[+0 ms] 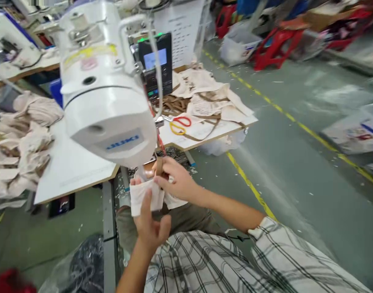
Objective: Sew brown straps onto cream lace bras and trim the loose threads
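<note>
A white JUKI sewing machine head [104,89] fills the upper left of the view. Just below its needle end, my left hand [150,226] holds a small piece of cream fabric [143,197], fingers pressed against it from underneath. My right hand [176,179] pinches the top of the same fabric together with a brown strap [159,166] that stands upright between its fingers. Both hands sit close under the machine, in front of the white table edge [82,179].
Piles of cream fabric pieces [18,142] lie on the left of the table. Behind the machine are a control panel [157,65], brown straps, printed cloth bags [211,97] and scissors with red and yellow handles [178,124]. Yellow floor lines, red stools and boxes stand to the right.
</note>
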The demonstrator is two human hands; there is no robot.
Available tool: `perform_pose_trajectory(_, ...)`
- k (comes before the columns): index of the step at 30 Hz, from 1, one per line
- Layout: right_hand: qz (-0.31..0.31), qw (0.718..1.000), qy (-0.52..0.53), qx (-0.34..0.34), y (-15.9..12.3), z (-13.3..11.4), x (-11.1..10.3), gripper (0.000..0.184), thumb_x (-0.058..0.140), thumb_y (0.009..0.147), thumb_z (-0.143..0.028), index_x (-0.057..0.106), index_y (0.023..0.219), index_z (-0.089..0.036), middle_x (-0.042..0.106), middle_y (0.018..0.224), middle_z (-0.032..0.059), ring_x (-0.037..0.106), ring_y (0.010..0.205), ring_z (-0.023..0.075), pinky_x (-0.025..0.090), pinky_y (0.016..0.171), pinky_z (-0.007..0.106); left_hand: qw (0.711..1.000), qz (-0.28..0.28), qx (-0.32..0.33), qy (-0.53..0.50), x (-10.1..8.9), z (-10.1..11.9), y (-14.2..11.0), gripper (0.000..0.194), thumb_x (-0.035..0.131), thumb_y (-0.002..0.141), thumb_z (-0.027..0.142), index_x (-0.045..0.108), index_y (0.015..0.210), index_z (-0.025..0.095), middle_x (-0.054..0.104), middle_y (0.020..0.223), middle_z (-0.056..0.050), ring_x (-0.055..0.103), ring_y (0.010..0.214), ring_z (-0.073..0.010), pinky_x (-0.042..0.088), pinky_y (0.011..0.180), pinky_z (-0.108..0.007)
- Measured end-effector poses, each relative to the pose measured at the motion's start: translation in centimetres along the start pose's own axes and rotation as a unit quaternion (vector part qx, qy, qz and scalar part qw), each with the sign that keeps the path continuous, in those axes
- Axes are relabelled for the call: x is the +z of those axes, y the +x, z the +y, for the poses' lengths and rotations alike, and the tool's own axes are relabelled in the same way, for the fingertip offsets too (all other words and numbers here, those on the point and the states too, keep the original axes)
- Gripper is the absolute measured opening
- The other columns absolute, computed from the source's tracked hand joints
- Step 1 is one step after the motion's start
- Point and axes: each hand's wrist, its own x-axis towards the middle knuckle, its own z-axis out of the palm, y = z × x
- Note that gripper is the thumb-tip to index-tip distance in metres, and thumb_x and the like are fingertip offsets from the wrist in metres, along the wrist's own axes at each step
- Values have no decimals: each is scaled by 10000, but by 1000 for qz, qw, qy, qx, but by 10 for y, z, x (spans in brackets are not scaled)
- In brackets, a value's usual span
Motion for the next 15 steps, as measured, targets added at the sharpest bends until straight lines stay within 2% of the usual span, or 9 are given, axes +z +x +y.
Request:
perform_pose_trajectory(2,28,998,-59,-9,9,7,5,199,602,926,-334,570,811,-176,534,1008,53,493,850,148,418,740,280,999,21,36,16,1,-7,14,698,479,979,381,231,1609,209,167,1705,-184,139,1573,-413,237,1219,-699)
perform_pose_trajectory(5,65,994,-80,19,14,17,7,134,645,852,-262,546,816,-179,487,976,28,466,828,138,398,724,268,996,-15,55,62,6,-16,29,702,560,957,358,316,1585,158,204,1688,-216,119,1575,-411,237,1231,-658)
perform_pose_trajectory(7,66,995,-28,69,16,24,5,137,646,836,-273,546,838,-179,461,925,7,452,787,126,387,703,259,994,-41,57,88,7,-19,33,719,618,930,343,353,1574,164,242,1679,-205,102,1576,-411,243,1234,-651)
perform_pose_trajectory(10,47,984,86,146,20,32,0,180,596,887,-355,553,865,-182,453,864,-15,449,750,115,388,702,254,991,-60,47,106,6,-20,34,701,663,908,331,414,1551,206,359,1639,-168,149,1572,-391,269,1234,-636)
perform_pose_trajectory(12,44,979,118,161,24,36,-2,218,574,908,-395,553,857,-184,466,847,-19,444,745,112,387,700,248,991,-65,40,110,4,-19,36,661,675,904,328,466,1522,224,426,1603,-156,209,1560,-388,277,1232,-634)
perform_pose_trajectory(15,51,984,92,146,31,41,-4,183,586,882,-359,565,866,-178,508,885,-6,461,768,111,399,719,245,991,-70,51,105,3,-19,40,643,677,909,313,479,1514,225,524,1531,-154,304,1531,-380,276,1237,-616)
